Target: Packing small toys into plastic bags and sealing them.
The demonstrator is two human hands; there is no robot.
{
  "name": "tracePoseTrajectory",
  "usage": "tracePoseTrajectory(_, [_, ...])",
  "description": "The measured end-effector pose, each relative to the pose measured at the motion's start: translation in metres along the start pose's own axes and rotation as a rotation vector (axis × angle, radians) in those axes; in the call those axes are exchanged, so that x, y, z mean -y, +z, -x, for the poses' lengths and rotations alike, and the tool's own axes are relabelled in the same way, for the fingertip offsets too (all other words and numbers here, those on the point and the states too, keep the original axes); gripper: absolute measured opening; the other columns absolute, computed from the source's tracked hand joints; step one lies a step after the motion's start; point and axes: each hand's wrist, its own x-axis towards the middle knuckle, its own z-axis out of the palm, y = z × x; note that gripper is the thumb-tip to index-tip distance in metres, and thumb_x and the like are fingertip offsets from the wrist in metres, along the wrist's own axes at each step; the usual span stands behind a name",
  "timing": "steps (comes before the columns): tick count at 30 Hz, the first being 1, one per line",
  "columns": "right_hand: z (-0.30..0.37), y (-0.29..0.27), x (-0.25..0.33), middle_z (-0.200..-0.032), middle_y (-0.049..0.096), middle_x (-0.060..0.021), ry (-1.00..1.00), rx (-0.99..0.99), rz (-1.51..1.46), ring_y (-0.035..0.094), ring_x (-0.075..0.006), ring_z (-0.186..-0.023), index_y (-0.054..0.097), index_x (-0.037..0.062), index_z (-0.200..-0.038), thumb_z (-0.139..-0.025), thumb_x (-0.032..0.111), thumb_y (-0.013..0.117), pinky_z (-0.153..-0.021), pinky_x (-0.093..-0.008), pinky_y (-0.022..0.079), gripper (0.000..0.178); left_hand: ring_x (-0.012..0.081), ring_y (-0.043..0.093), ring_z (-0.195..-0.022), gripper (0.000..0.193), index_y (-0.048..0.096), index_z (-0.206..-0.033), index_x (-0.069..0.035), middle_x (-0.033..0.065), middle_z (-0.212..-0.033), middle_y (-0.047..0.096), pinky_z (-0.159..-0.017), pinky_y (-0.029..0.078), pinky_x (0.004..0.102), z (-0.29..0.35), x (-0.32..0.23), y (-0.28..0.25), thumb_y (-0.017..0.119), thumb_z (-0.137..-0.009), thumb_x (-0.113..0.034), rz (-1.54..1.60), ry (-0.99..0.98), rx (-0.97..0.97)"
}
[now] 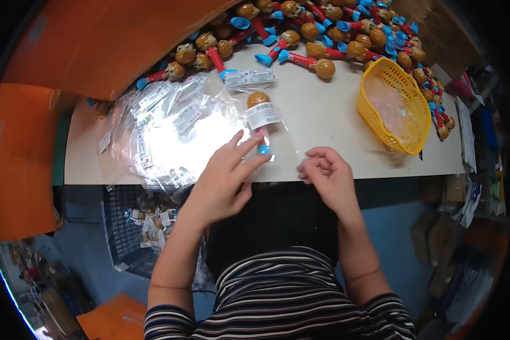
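Note:
A toy figure [259,100] with a round brown head, red handle and blue end lies in a clear plastic bag [283,141] near the table's front edge. A white label covers part of the toy. My left hand [224,181] is spread, its fingertips resting on the bag over the toy's lower end. Beside the bag's right edge, my right hand [330,175] has its fingers curled in against the thumb. Whatever is between those fingers is too small to tell. Left of the toy lies a glossy pile of clear labelled bags [170,124].
Many similar toys [317,48] are heaped along the table's far side. A yellow plastic basket [379,122] with clear material inside stands at the right. Below the table at left, a dark blue crate [116,226] holds bagged items. Orange panels [22,158] border the left.

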Motion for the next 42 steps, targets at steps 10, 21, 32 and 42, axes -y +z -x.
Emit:
tracePoseTrajectory(10, [-0.018,-0.004,0.01,-0.12,0.064,-0.0126,-0.819,0.026,0.94,0.067,-0.026,-0.093,0.066,0.0079,-0.116,-0.078,-0.001,0.074,-0.073,-0.0305,0.055,0.039,0.0374,0.057,-0.123,0.049,0.063,-0.122,-0.006,0.0165,-0.137,0.056,-0.1,0.047,0.0468,0.01,0.007,0.046,0.071,-0.074,-0.006,-0.199,0.147,-0.316])
tracePoseTrajectory(21, [-0.033,-0.016,0.007,-0.124,0.063,-0.0146,-1.016,0.243,0.94,0.066,-0.0303,-0.097,0.071,0.0078,-0.101,-0.075,0.003,0.078,-0.079,-0.036,0.055,0.028,0.0374,0.065,-0.109,0.033,0.068,-0.102,-0.003,0.0186,-0.123,0.065,-0.088,0.055,0.0415,0.019,0.022,0.06,0.077,-0.071,-0.003,-0.159,0.238,-0.434])
tracePoseTrajectory(32, [-0.029,-0.02,0.003,-0.129,0.061,-0.0149,-0.707,0.247,0.639,0.061,-0.0279,-0.108,0.07,0.0025,-0.092,-0.08,0.0,0.072,-0.089,-0.0343,0.051,0.013,0.0345,0.067,-0.102,0.025,0.068,-0.091,-0.004,0.0125,-0.103,0.07,-0.088,0.053,0.0415,0.018,0.006,0.055,0.078,-0.069,0.003,0.031,0.127,-0.567])
tracePoseTrajectory(42, [-0.026,-0.018,0.008,-0.135,0.056,-0.0176,-0.498,0.275,0.516,0.058,-0.0283,-0.117,0.065,-0.0006,-0.089,-0.09,0.004,0.061,-0.101,-0.0376,0.043,0.006,0.0309,0.063,-0.091,0.013,0.063,-0.086,-0.002,0.0113,-0.091,0.066,-0.081,0.05,0.0372,0.019,0.011,0.056,0.071,-0.077,0.002,0.189,0.056,-0.481])
